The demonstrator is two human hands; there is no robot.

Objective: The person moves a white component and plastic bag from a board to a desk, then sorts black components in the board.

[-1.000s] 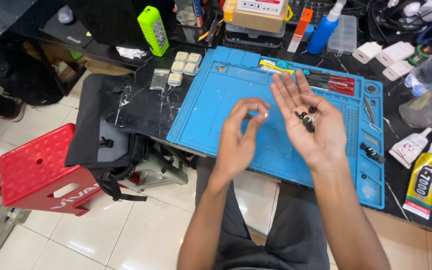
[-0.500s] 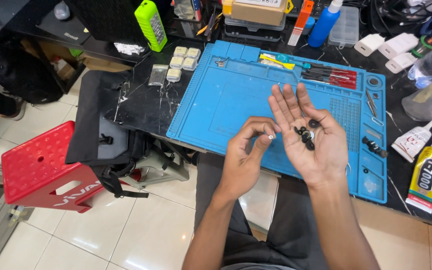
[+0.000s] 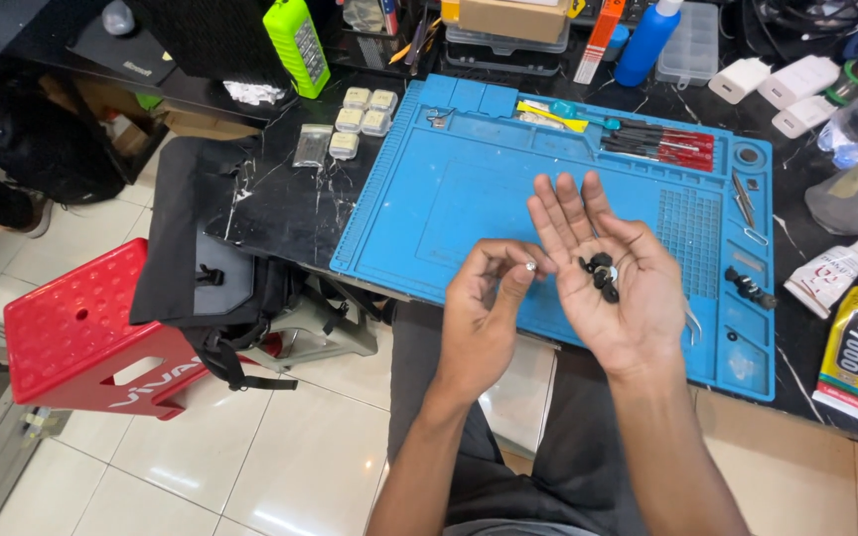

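Black parts (image 3: 600, 274): small, clustered in upturned right hand (image 3: 613, 288), fingers spread flat.
Left hand (image 3: 489, 313): just left of them, fingers pinching tiny silver piece (image 3: 530, 266).
Below: blue mat (image 3: 489, 189) on table (image 3: 280, 199).

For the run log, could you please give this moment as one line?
right hand: open, palm up, cradling small black parts | left hand: pinching tiny silver piece | below: blue silicone work mat

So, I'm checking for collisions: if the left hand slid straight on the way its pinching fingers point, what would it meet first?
Most likely the open right hand, near the small black parts lying in its palm. The left hand pinches a tiny silvery piece close beside it, though depth is unclear.
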